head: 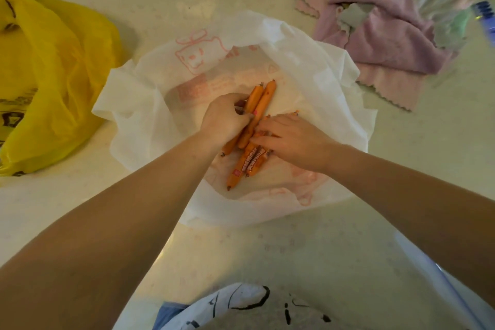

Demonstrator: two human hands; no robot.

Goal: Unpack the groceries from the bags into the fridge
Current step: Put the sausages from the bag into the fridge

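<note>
A white plastic bag with pink print lies spread open on the pale counter. Inside it lie several orange wrapped sausages. My left hand grips two or three of them, which point up and away. My right hand rests on the other sausages, its fingers curled over them. Part of the pile is hidden under both hands.
A yellow plastic bag sits at the left. A pink cloth with a clear bag over it lies at the back right. The counter edge runs along the lower right.
</note>
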